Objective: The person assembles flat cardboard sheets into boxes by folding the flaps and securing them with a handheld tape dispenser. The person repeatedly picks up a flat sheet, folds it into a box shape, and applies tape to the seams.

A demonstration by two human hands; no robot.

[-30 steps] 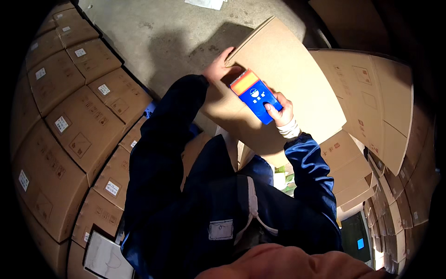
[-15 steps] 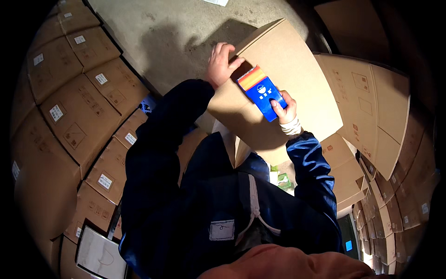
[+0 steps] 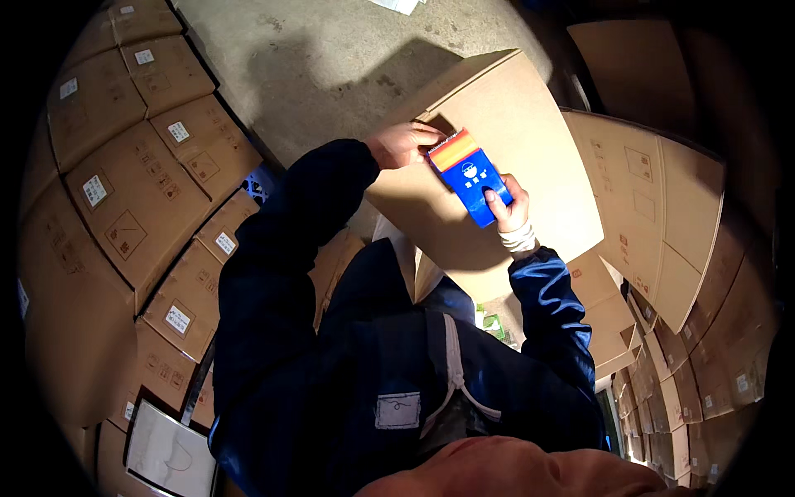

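Note:
My right hand (image 3: 512, 205) grips a blue tape dispenser (image 3: 474, 184) by its lower end, thumb across the front. The dispenser has an orange and red band and a toothed cutting edge at its top. Bent inward, my left hand (image 3: 406, 143) has its fingers pressed together right at that toothed edge; anything pinched between them is too small to make out. Beneath both hands lies a large plain cardboard box (image 3: 542, 132), its top closed, with the dispenser's shadow falling on it.
Stacked cartons (image 3: 124, 207) with white labels line the left side. On the right stand a large upright cardboard sheet (image 3: 642, 190) and more stacked cartons (image 3: 704, 381). A white-topped panel (image 3: 170, 451) lies at lower left. Concrete floor (image 3: 331, 50) stretches beyond the box.
My left hand's fingers have come down from spread to pressed together at the dispenser's toothed edge. The dispenser has shifted slightly right and down in view.

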